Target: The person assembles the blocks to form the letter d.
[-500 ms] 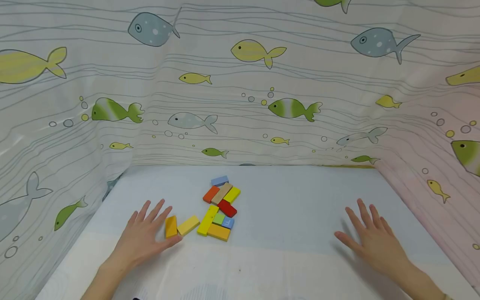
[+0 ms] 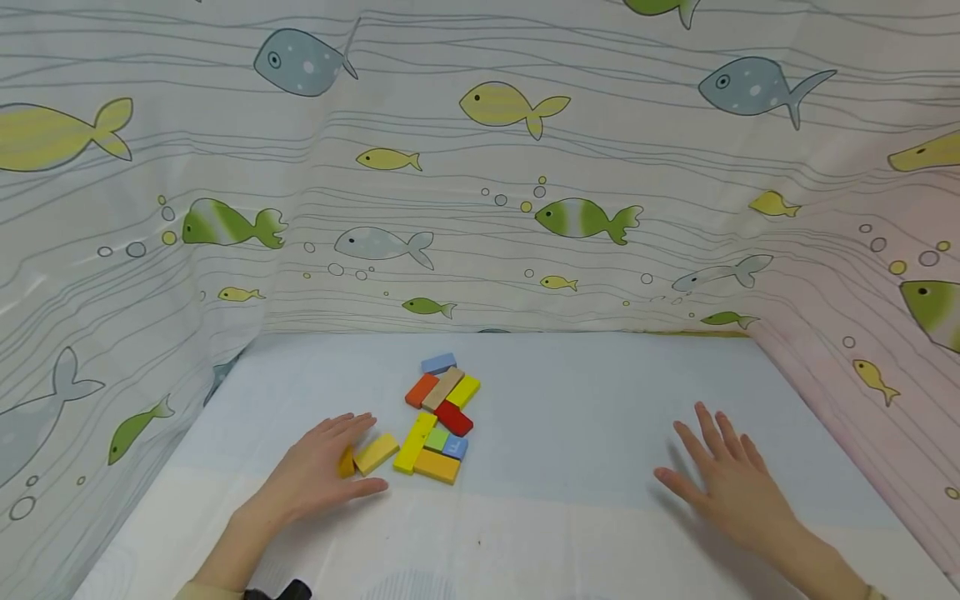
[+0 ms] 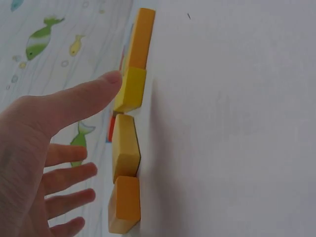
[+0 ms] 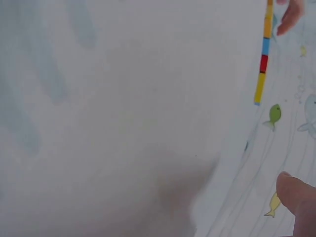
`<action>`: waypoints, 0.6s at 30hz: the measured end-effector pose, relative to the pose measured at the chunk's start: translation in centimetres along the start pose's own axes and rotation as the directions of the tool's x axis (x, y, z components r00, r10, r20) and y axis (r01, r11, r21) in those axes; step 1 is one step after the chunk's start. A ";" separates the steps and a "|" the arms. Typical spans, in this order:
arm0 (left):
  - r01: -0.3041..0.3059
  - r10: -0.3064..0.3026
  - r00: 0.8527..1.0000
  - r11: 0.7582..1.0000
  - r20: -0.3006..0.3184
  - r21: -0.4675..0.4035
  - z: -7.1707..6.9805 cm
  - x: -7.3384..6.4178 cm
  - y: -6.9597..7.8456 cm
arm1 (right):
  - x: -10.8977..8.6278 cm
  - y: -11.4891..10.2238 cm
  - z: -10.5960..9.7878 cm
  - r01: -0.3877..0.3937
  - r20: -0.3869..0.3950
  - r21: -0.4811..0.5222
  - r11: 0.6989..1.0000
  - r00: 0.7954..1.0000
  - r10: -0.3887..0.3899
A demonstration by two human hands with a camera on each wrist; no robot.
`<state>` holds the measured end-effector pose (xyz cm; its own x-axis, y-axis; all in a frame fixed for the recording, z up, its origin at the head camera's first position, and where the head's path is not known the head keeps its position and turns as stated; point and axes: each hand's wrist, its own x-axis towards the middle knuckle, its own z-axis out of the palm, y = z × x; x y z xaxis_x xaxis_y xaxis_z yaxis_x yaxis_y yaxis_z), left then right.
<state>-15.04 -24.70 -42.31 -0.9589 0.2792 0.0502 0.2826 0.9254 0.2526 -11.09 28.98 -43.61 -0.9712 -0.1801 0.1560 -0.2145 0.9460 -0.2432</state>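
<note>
My left hand [image 2: 318,467] is spread above the left end of a group of small coloured blocks, fingers extended and nothing gripped. It partly covers an orange block [image 2: 347,463] in the head view; a pale yellow block [image 2: 377,454] lies between its fingers and thumb. The left wrist view shows the pale yellow block [image 3: 126,148] end to end with the orange block [image 3: 127,202], with the thumb [image 3: 84,101] apart from the fingers. Over bare tabletop on the right, my right hand [image 2: 731,492] has its fingers spread and holds nothing.
Further blocks lie just right of the left hand: a long yellow one [image 2: 416,443], a green one [image 2: 437,439], an orange one [image 2: 437,467], a red one [image 2: 453,418], and several behind. A fish-patterned curtain [image 2: 480,183] surrounds the white table [image 2: 570,417] at back and sides.
My left hand has moved right and turned, now partly covering the orange block. The right hand has shifted slightly left. The blocks look unmoved.
</note>
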 end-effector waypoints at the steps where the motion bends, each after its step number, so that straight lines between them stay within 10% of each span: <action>1: 0.002 -0.001 1.000 1.000 0.010 -0.023 0.1 0.2 0.1 | 0.1 -0.1 0.0 0.004 -0.004 0.002 1.000 1.000 -0.004; 18: -0.004 0.049 0.989 0.953 0.140 -0.304 1.6 2.9 1.1 | 1.2 -2.8 1.0 0.053 -0.019 0.044 0.998 0.998 -0.052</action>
<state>-17.42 -22.44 -43.39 -0.9309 0.3578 -0.0736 0.2661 0.8023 0.5343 -11.75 25.80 -43.72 -0.9565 -0.2241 0.1867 -0.2701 0.9223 -0.2765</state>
